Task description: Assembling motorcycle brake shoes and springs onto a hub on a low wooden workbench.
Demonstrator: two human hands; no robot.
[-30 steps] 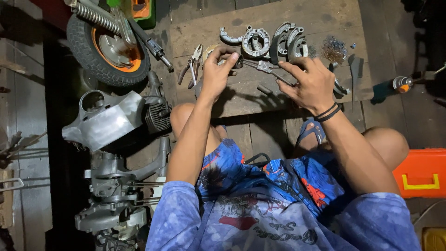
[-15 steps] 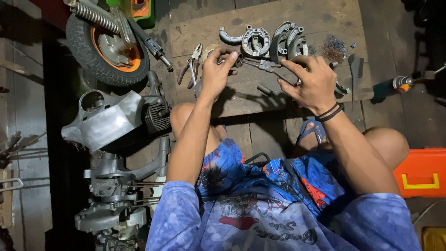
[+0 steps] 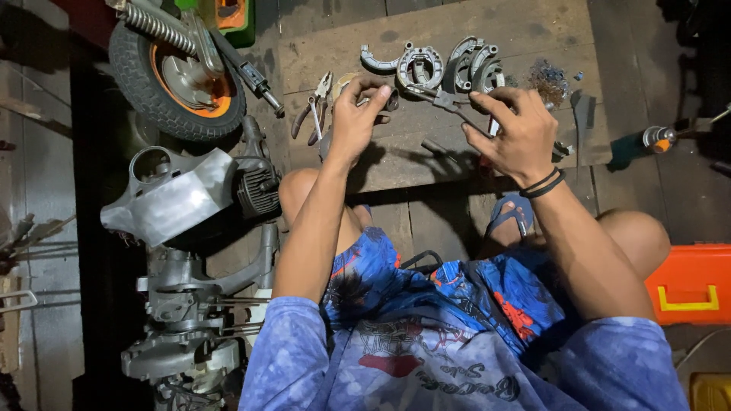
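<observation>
- Gripping a long-handled dark metal pair of pliers [image 3: 445,103] by its handles, the right hand [image 3: 514,129] is closed round the tool above a worn wooden board [image 3: 533,30].
- The left hand [image 3: 354,114] pinches a small dark metal part [image 3: 388,100] between its fingertips, just at the tool's nose; what the part is cannot be made out.
- The pliers' long axis runs slantwise, nose towards the left hand and the far edge of the board, handles back into the right palm.
- Judged by its look, the tool is stiff steel, moderately heavy and possibly greasy; the handle ends give the surest hold.
- Curved grey metal brake shoes [image 3: 468,65] lie on the board just beyond both hands.
- A second pair of pliers with pale handles [image 3: 312,114] lies beside the left hand; a small black tyre on an orange rim [image 3: 171,84] stands further left.
</observation>
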